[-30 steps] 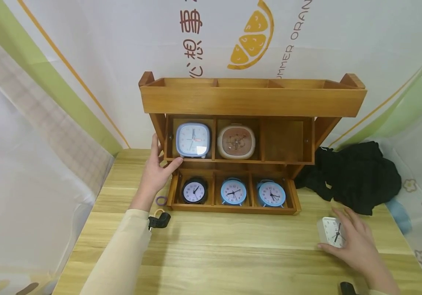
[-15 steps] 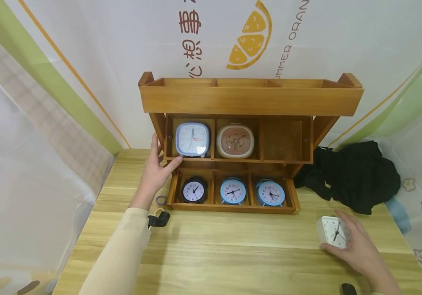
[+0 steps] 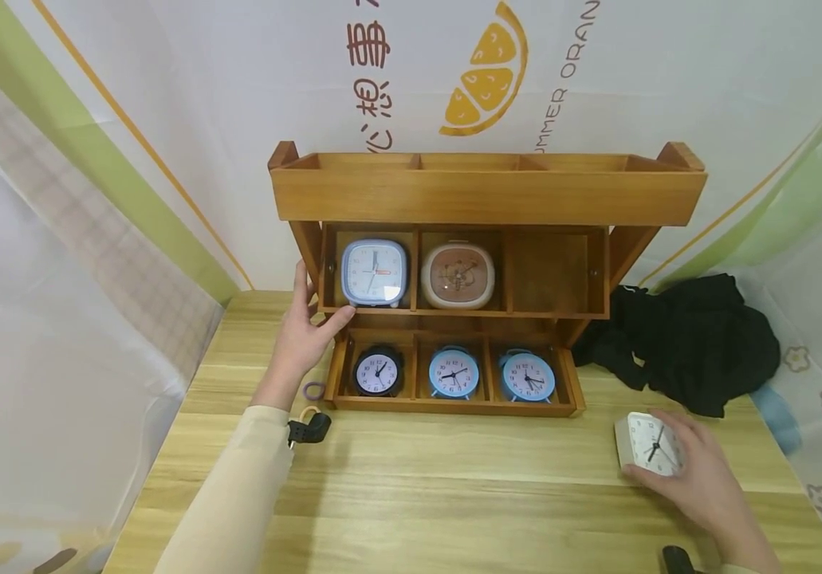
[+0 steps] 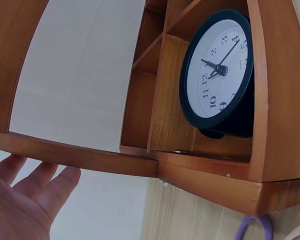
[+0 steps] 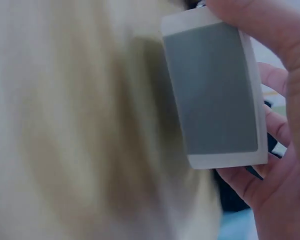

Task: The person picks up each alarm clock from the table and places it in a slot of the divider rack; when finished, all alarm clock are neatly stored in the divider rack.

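At the right of the head view, my right hand (image 3: 713,482) grips a small white square alarm clock (image 3: 650,444) between thumb and fingers. The clock's grey panel (image 5: 215,95) faces the right wrist camera, above the blurred tabletop. My left hand (image 3: 303,335) holds the left side of a tiered wooden rack (image 3: 489,195), thumb on the middle shelf's front edge. Its fingers (image 4: 57,187) lie against the side rail. A pale blue clock (image 3: 375,273) and a beige-and-brown clock (image 3: 458,275) stand in the middle tier; its right compartment is bare.
In the bottom tier sit a black round clock (image 3: 378,373) and two blue round clocks (image 3: 454,373). Black cloth (image 3: 705,343) lies heaped right of the rack. A purple ring (image 3: 314,390) rests by its left foot. Curtains with prints hang behind and beside the table.
My right hand has closed further around the white clock and moved it slightly up in the head view. The left hand keeps its place on the rack.
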`<act>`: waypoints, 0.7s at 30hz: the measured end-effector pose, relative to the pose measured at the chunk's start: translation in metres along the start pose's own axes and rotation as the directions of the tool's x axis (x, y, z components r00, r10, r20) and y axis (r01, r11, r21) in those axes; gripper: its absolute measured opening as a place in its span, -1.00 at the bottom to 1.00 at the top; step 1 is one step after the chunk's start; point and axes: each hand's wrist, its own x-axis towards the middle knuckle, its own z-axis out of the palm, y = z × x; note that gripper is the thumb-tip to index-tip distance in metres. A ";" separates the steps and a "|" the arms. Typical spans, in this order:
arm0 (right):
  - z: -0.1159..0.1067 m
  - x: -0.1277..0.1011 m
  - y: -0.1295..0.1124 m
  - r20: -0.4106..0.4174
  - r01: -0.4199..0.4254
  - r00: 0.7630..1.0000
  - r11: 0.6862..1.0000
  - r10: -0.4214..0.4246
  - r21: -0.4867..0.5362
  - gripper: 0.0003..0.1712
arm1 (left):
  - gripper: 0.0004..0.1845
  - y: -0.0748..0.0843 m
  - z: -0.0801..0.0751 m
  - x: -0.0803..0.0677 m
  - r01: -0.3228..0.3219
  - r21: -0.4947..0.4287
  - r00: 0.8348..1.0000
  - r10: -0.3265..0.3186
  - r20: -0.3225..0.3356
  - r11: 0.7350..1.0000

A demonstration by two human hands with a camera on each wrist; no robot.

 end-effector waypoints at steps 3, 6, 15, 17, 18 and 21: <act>-0.010 0.008 -0.013 -0.064 0.033 0.998 0.999 -0.031 0.034 0.16 | 0.20 0.000 0.000 -0.001 0.003 0.005 1.000 -0.003 -0.002 1.000; -0.021 0.017 -0.028 -0.154 0.091 0.985 0.994 -0.080 0.061 0.16 | 0.20 0.000 0.000 0.000 0.001 0.007 1.000 -0.001 -0.001 1.000; -0.046 0.049 -0.076 -0.321 0.236 0.926 0.968 -0.197 0.085 0.24 | 0.19 0.001 0.000 0.001 -0.014 0.002 1.000 0.014 0.001 1.000; -0.050 0.055 -0.087 -0.327 0.240 0.924 0.967 -0.200 0.087 0.24 | 0.19 0.001 0.000 0.001 -0.013 -0.002 1.000 0.013 0.002 1.000; -0.053 0.059 -0.093 -0.327 0.244 0.923 0.966 -0.204 0.087 0.24 | 0.19 0.001 0.000 0.000 -0.010 -0.003 1.000 0.010 0.003 1.000; -0.058 0.070 -0.107 -0.334 0.277 0.913 0.957 -0.236 0.082 0.25 | 0.20 0.001 0.000 -0.001 -0.004 -0.004 1.000 0.004 0.001 1.000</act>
